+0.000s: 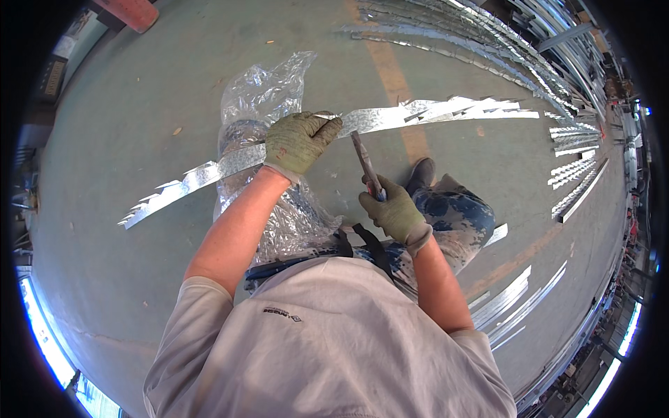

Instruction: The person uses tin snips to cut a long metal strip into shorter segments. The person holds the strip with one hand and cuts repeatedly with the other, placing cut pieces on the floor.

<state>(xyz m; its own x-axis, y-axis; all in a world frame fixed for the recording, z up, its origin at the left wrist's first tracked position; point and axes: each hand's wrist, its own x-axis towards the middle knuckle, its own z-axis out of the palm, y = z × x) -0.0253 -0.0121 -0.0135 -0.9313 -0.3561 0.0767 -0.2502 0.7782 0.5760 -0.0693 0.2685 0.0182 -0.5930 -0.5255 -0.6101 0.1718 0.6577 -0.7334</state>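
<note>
A long, shiny sheet-metal strip (380,120) with sawtooth cuts along its far edge stretches across in front of me. My left hand (298,143), in a greenish work glove, is closed around its middle. To the right and nearer, my gloved right hand (397,212) grips a hand tool (364,159) with a long dark metal end and a bit of blue at the grip; its exact kind is unclear. The tool's tip points up toward the strip, with a small gap showing between them. Clear plastic wrap (261,90) covers my left leg beneath the strip.
Several notched metal strips (481,52) lie on the floor at the far right. Shorter toothed pieces (575,171) are at the right, and plain strips (512,299) at the near right. A red cylinder (132,12) stands far left. An orange line (390,73) crosses the floor.
</note>
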